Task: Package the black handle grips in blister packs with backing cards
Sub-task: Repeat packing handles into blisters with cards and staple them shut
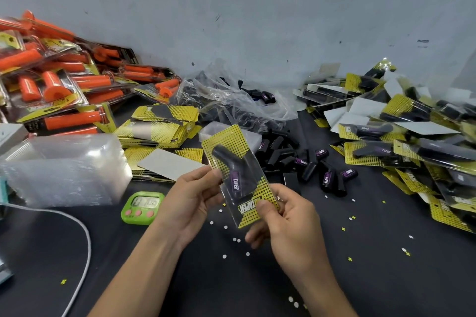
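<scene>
A clear blister pack with a yellow-and-black backing card (226, 141) is held up over the table's middle, and a black handle grip (233, 172) with a purple label lies inside it. My left hand (192, 198) holds the pack's left edge. My right hand (288, 221) pinches its lower end, thumb on the printed card. Loose black grips (316, 170) lie scattered on the dark table behind the pack. Spare backing cards (159, 126) are heaped to the left of it, and empty clear blisters (67, 170) are stacked further left.
Finished black-grip packs (412, 141) are piled at the right. Orange-grip packs (59, 85) are heaped at the back left. A crumpled plastic bag (231, 95) lies against the wall. A green timer (143, 207) and a white cable (82, 239) lie near my left arm.
</scene>
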The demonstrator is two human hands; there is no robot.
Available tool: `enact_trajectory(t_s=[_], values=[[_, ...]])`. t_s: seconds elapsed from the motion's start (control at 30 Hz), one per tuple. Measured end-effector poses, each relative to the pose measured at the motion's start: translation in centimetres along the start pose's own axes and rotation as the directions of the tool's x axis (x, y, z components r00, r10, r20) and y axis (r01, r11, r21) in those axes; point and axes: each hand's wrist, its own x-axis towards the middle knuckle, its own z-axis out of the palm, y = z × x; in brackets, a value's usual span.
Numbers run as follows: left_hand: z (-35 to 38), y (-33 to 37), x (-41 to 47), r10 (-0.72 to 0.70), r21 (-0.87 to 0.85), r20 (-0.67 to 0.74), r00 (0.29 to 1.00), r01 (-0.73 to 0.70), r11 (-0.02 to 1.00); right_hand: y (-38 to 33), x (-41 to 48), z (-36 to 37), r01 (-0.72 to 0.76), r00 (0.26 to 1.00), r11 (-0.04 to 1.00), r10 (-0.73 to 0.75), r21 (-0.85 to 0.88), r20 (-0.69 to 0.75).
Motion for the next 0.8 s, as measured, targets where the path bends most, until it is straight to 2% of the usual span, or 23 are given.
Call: enact_trajectory(t_s=[0.13, 0.2, 0.27, 0.3, 0.37, 0.43, 0.5, 0.57, 0.63, 0.7, 0.73, 0.8], values=[[0.1, 0.1, 0.1, 0.005, 0.008, -0.107, 0.994, -0.004, 1.000, -0.1, 0.2, -0.3, -0.102, 0.994, 0.994, 0.100, 0.044, 0.046], [0.3, 0.0, 0.1, -0.026, -0.030, -0.111, 0.994, 0.023, 0.999, -0.3, 0.3, -0.6, -0.154, 0.986, 0.986, 0.149, 0.064, 0.073], [0.7, -0.1, 0.1, -0.070, -0.074, -0.077, 0.995, 0.064, 0.995, -0.9, 0.8, -0.9, -0.195, 0.980, 0.964, 0.186, 0.180, 0.066], [0.7, -0.2, 0.1, -0.090, -0.079, -0.048, 0.995, 0.086, 0.993, -1.3, 1.2, -1.3, -0.186, 0.981, 0.939, 0.193, 0.290, 0.003], [0.9, -0.2, 0.1, -0.107, -0.060, -0.014, 0.994, 0.106, 0.993, -2.2, 2.3, -2.5, -0.075, 0.954, 0.844, 0.215, 0.530, -0.208], [0.9, -0.3, 0.2, -0.100, -0.046, -0.045, 0.994, 0.098, 0.994, -2.8, 3.3, -3.8, 0.034, 0.920, 0.775, 0.222, 0.631, -0.322], [0.8, -0.3, 0.4, -0.093, -0.045, -0.108, 0.990, 0.088, 0.995, -2.5, 3.8, -4.1, 0.004, 0.933, 0.820, 0.203, 0.573, -0.297], [0.7, -0.3, 0.6, -0.081, -0.046, -0.163, 0.983, 0.075, 0.996, -1.8, 3.7, -3.5, -0.039, 0.952, 0.904, 0.163, 0.427, -0.260], [0.8, -0.3, 0.5, -0.051, -0.012, -0.214, 0.975, 0.050, 0.999, -1.1, 3.4, -2.8, -0.009, 0.962, 0.968, 0.077, 0.250, -0.263], [1.1, -0.1, 0.4, 0.047, 0.122, -0.282, 0.958, -0.013, 0.992, -0.7, 3.3, -2.5, 0.041, 0.961, 0.997, -0.023, 0.061, -0.275], [1.4, 0.2, 0.3, 0.141, 0.236, -0.316, 0.938, -0.066, 0.970, -0.7, 3.3, -2.4, 0.058, 0.960, 0.998, -0.065, -0.035, -0.273], [1.8, 1.6, 0.2, 0.354, 0.478, -0.338, 0.872, -0.165, 0.863, -0.9, 3.5, -2.1, 0.088, 0.955, 0.974, -0.142, -0.208, -0.261]])
